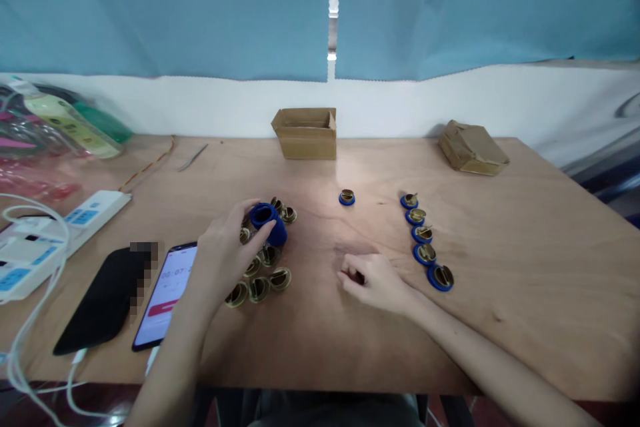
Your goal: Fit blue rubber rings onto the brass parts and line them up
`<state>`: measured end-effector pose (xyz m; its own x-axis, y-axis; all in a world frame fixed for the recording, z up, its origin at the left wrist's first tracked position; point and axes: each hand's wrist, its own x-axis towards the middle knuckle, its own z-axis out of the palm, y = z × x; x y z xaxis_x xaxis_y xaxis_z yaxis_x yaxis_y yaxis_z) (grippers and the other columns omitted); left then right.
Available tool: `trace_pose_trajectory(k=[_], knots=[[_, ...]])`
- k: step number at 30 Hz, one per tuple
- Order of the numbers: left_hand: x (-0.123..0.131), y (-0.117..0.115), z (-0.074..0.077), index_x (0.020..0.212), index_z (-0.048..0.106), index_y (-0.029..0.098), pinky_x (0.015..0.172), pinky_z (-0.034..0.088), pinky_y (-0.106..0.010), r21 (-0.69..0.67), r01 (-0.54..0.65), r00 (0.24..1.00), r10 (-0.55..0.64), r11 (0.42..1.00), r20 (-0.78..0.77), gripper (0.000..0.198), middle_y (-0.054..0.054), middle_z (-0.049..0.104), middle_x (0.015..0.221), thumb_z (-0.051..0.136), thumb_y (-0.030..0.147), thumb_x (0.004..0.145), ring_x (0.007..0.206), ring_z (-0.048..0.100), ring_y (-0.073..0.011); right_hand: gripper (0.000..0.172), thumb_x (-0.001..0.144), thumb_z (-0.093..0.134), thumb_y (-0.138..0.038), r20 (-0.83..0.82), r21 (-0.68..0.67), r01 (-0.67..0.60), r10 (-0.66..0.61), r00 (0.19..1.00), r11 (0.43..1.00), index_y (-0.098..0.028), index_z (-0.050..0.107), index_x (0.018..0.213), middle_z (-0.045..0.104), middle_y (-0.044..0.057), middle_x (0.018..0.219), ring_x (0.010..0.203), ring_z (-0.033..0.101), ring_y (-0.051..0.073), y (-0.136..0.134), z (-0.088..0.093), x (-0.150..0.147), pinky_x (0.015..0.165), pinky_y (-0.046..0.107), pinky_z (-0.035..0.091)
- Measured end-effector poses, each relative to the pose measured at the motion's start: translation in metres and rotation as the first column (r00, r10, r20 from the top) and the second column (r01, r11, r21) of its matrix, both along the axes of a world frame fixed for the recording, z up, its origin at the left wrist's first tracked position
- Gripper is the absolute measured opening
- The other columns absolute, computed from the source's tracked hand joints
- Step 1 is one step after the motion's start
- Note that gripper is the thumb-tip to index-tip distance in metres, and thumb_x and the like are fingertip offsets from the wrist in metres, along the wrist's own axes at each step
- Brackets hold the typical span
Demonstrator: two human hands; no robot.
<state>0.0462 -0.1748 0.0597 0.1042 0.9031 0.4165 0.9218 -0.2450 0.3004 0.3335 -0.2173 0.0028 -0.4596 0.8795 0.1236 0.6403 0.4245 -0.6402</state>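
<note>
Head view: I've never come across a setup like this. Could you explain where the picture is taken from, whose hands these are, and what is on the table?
There is no machine here: one person works with two bare hands. The single picture comes from a camera worn on their head, looking forward and down.

The left hand has its thumb and fingers around a hollow blue piece, perhaps stacked rings, with brass-coloured pieces about it. The right hand is curled over the wooden table; whether it holds anything is hidden.

Five brass pieces with blue rims form a row on the right, and a similar single piece lies nearer the middle. Behind stands an open cardboard box; two phones lie on the left.
</note>
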Motion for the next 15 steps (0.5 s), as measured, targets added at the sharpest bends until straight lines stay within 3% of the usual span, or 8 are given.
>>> trace_pose_trajectory(k=[5, 9, 12, 15], knots=[[-0.001, -0.01, 0.006, 0.132, 0.057, 0.02, 0.088, 0.053, -0.043, 0.122, 0.022, 1.0, -0.019, 0.992, -0.025, 0.046, -0.013, 0.072, 0.121, 0.056, 0.049, 0.096, 0.104, 0.07, -0.0316, 0.021, 0.087, 0.058, -0.021, 0.01, 0.013, -0.012, 0.012, 1.0, 1.0, -0.019, 0.05, 0.068, 0.057, -0.003, 0.06, 0.053, 0.045, 0.01, 0.001, -0.002, 0.0, 0.056, 0.024, 0.025], [0.0, -0.035, 0.008, 0.14, 0.052, 0.019, 0.09, 0.053, -0.045, 0.191, 0.068, 0.996, -0.056, 0.979, -0.066, 0.051, -0.013, 0.073, 0.117, 0.053, 0.048, 0.098, 0.104, 0.069, -0.0317, 0.02, 0.088, 0.057, -0.022, 0.008, 0.012, -0.015, 0.015, 1.0, 1.0, -0.019, 0.052, 0.069, 0.057, -0.003, 0.06, 0.053, 0.046, 0.01, 0.001, -0.003, 0.001, 0.056, 0.024, 0.025], [0.0, -0.057, -0.004, 0.139, 0.054, 0.021, 0.093, 0.051, -0.047, 0.149, 0.135, 0.988, -0.123, 0.98, -0.089, 0.05, -0.012, 0.072, 0.118, 0.055, 0.049, 0.097, 0.108, 0.066, -0.0318, 0.018, 0.088, 0.058, -0.023, 0.006, 0.002, -0.007, 0.007, 1.0, 1.0, -0.019, 0.053, 0.071, 0.057, -0.004, 0.061, 0.052, 0.046, 0.01, 0.0, -0.002, 0.001, 0.056, 0.024, 0.025], [0.0, -0.07, -0.026, 0.13, 0.059, 0.02, 0.1, 0.049, -0.05, 0.111, 0.225, 0.973, -0.217, 0.968, -0.083, 0.042, -0.014, 0.069, 0.126, 0.054, 0.046, 0.098, 0.117, 0.062, -0.0323, 0.018, 0.088, 0.058, -0.023, 0.003, -0.004, -0.006, 0.006, 1.0, 1.0, -0.019, 0.053, 0.071, 0.055, -0.004, 0.059, 0.051, 0.045, 0.009, 0.0, -0.002, 0.001, 0.056, 0.024, 0.025]])
